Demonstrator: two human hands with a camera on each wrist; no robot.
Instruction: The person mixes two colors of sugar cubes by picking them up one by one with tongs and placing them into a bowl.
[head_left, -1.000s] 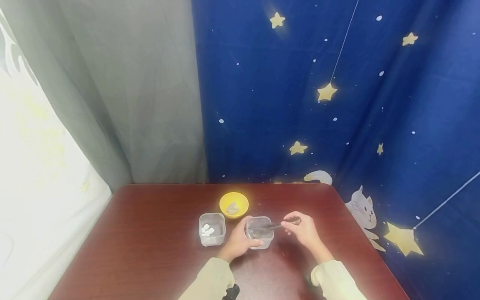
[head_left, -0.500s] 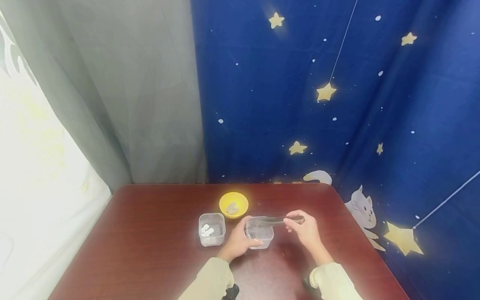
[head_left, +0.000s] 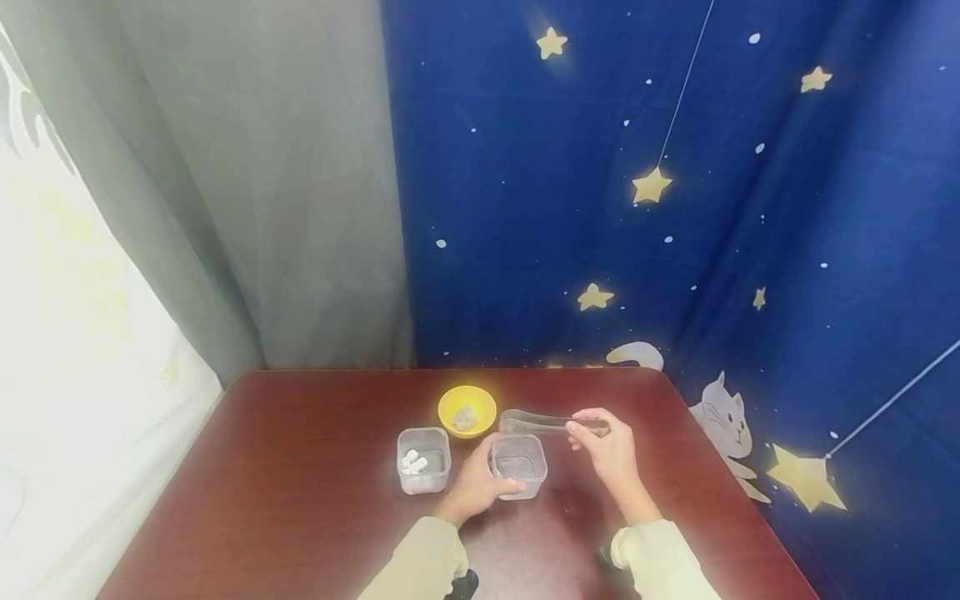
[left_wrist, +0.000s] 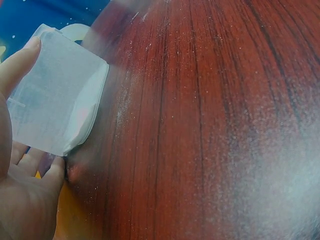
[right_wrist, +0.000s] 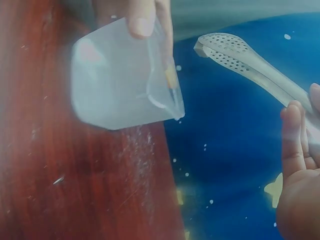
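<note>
My left hand (head_left: 474, 482) grips a clear square plastic container (head_left: 531, 483) by its sides, thumb on the near wall. In the right wrist view that container (right_wrist: 110, 80) looks tilted. My right hand (head_left: 613, 450) holds metal tongs (head_left: 551, 422) by the handle end, level above the container's far rim. The tongs' perforated tips (right_wrist: 227, 47) are pressed together around a small greyish piece (right_wrist: 201, 49). Just left of the tips in the head view stands a yellow bowl (head_left: 444, 403) with several grey-brown pieces (head_left: 464, 417) in it.
A second clear square container (head_left: 425, 485), holding several white pieces (head_left: 414, 461), stands to the left of my left hand. All this is on a dark red wooden table (head_left: 300, 483). Behind it hang a grey curtain (head_left: 300, 208) and a blue star-patterned curtain (head_left: 510, 208).
My right hand has raised the tongs from inside the held container to above its far rim, toward the yellow bowl. My left hand keeps its grip on the container in the same place.
</note>
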